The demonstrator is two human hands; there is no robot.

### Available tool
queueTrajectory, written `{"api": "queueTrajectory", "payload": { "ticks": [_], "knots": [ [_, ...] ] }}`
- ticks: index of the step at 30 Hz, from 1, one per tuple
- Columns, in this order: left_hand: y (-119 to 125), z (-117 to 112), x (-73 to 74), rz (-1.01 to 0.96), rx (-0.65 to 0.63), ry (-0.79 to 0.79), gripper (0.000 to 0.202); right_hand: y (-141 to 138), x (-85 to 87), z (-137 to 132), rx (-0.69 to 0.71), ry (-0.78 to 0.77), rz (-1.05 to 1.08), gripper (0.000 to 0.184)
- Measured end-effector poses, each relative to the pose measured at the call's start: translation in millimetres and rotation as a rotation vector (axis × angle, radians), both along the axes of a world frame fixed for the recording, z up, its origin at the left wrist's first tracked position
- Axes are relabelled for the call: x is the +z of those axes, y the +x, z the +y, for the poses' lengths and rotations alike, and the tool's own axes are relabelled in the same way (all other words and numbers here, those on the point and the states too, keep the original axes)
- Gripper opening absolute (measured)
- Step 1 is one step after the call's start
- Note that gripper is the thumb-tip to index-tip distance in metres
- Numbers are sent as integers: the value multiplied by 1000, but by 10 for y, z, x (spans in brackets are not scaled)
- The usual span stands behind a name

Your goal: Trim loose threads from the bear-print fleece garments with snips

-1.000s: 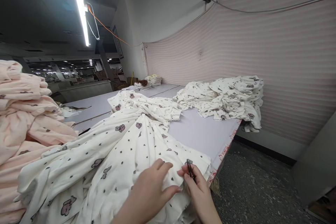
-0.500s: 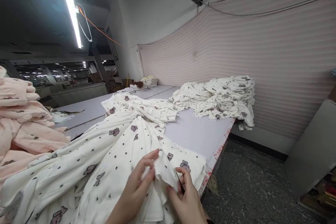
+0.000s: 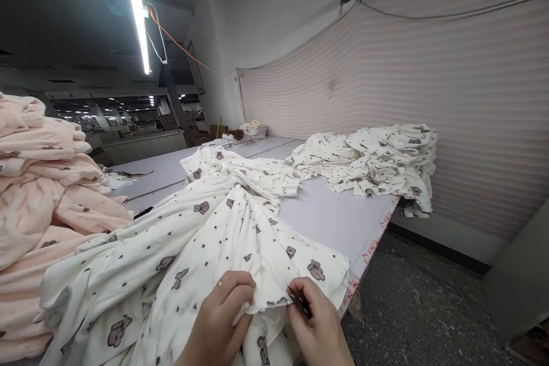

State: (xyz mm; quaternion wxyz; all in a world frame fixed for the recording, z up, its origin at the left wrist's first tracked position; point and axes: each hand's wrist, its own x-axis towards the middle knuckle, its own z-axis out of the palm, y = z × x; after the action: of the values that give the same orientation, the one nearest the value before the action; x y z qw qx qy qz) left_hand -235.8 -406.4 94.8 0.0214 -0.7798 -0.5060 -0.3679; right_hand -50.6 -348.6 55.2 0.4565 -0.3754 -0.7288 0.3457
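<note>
A white fleece garment (image 3: 223,217) with brown bears and dark dots lies gathered and spread over the front of the table. At its near edge, my left hand (image 3: 225,317) is closed, pinching the cloth between thumb and fingers; a ring shows on one finger. My right hand (image 3: 315,320) is closed around small dark thread snips (image 3: 301,303), partly hidden by the fingers. Its fingertips touch the same edge of the garment, just right of my left hand. The cloth between both hands is drawn out into a short edge.
A heap of pink printed fleece (image 3: 51,200) rises at the left. More white printed cloth (image 3: 369,160) is piled at the table's back right, overhanging the edge. Folded stacks (image 3: 253,130) sit far back. The table (image 3: 326,211) ends at the right above a dark speckled floor (image 3: 412,297).
My left hand has gone from loosely bent fingers to a pinch on the garment's edge. My right hand has shifted slightly right with the snips. The view has turned a little left.
</note>
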Motion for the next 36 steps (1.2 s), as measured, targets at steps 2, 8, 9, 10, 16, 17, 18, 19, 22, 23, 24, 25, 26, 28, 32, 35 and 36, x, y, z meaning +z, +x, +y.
{"api": "queueTrajectory", "payload": {
  "ticks": [2, 8, 9, 10, 16, 17, 18, 19, 22, 23, 24, 25, 26, 28, 32, 35, 36],
  "knots": [
    [-19, 11, -71, -37, -27, 81, 26, 65, 63, -24, 85, 0, -65, 12],
    [-68, -14, -93, -45, -56, 141, 26, 133, 332, -64, 263, 19, -233, 24],
    [-65, -14, -75, -37, -66, 145, 26, 123, 364, -62, 269, 25, -262, 23],
    [-60, -12, -54, -33, -70, 146, 27, 111, 385, -60, 276, 28, -284, 20],
    [-41, 28, 59, -85, -60, 182, 28, 13, 252, -73, 186, 31, -263, 21],
    [-44, 30, 77, -121, -60, 121, 26, -19, 205, -64, 151, 47, -245, 21],
    [-47, 32, 97, -171, -46, 9, 24, -57, 161, -46, 114, 65, -217, 22],
    [-49, 33, 122, -232, -21, -136, 19, -98, 123, -20, 81, 76, -176, 22],
    [-43, 44, 209, -438, 107, -537, 11, -208, 64, 70, 25, 24, -12, 19],
    [-34, 52, 235, -508, 136, -589, 13, -233, 60, 89, 26, 3, 40, 16],
    [-22, 61, 256, -572, 152, -608, 16, -249, 61, 96, 40, 5, 87, 14],
    [-7, 71, 268, -627, 162, -606, 17, -259, 63, 93, 62, 36, 126, 16],
    [10, 81, 273, -669, 161, -597, 18, -264, 66, 83, 87, 92, 158, 21],
    [41, 94, 261, -729, 139, -582, 19, -267, 68, 55, 133, 222, 179, 35],
    [69, 84, 215, -755, 105, -579, 19, -289, 59, 59, 176, 329, 94, 46],
    [75, 62, 218, -690, 132, -567, 22, -323, 86, 100, 119, 253, 74, 25],
    [80, 58, 227, -667, 131, -563, 23, -334, 107, 110, 99, 204, 80, 16]
  ]
}}
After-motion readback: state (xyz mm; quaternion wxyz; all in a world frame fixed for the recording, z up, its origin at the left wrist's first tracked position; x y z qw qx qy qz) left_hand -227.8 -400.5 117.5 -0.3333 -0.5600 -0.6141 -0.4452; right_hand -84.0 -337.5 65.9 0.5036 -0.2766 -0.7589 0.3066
